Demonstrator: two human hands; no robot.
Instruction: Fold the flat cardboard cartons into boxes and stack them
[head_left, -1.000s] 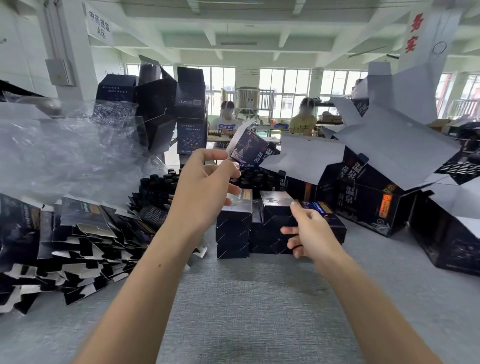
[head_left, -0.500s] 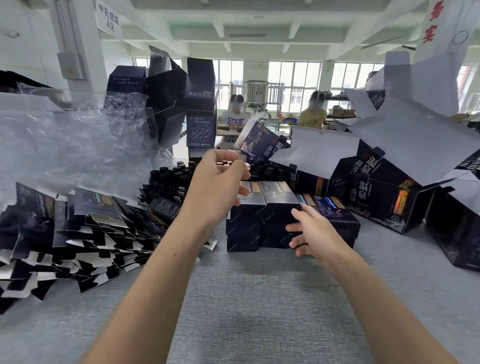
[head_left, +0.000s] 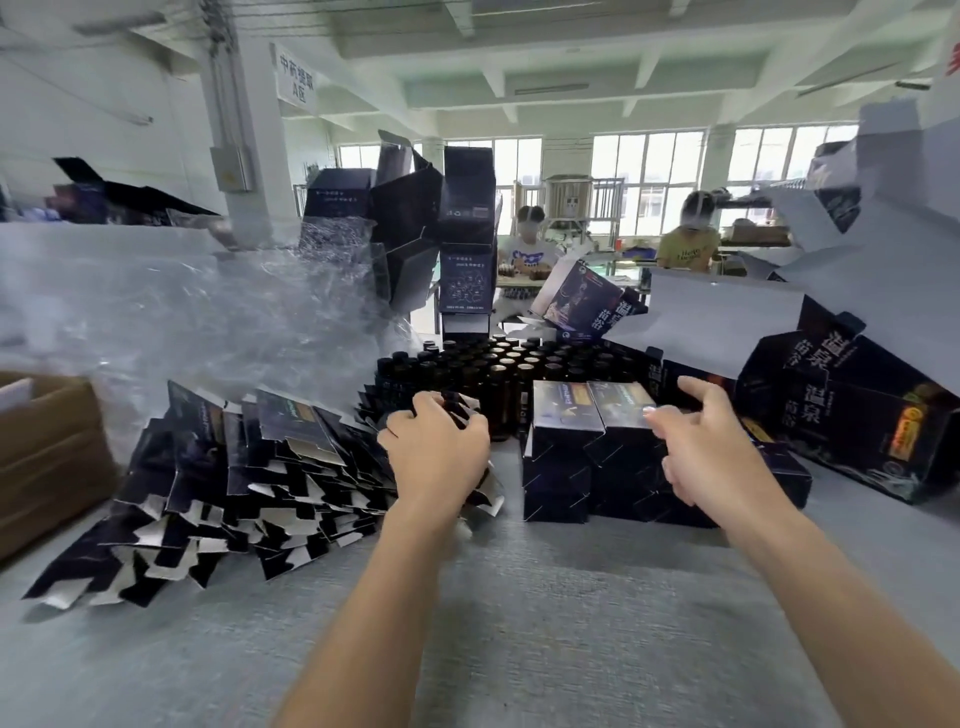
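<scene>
The left hand (head_left: 436, 457) has its grip curled over the top edge of a flat carton (head_left: 480, 496) at the right end of the leaning pile of flat cartons (head_left: 249, 483), apparently to pull 1 free for folding. The right hand (head_left: 696, 452) is spread and holds nothing, hovering by the stacked folded boxes (head_left: 566, 447) on the grey tabletop (head_left: 519, 623), probably kept near so each finished box stacks quickly
</scene>
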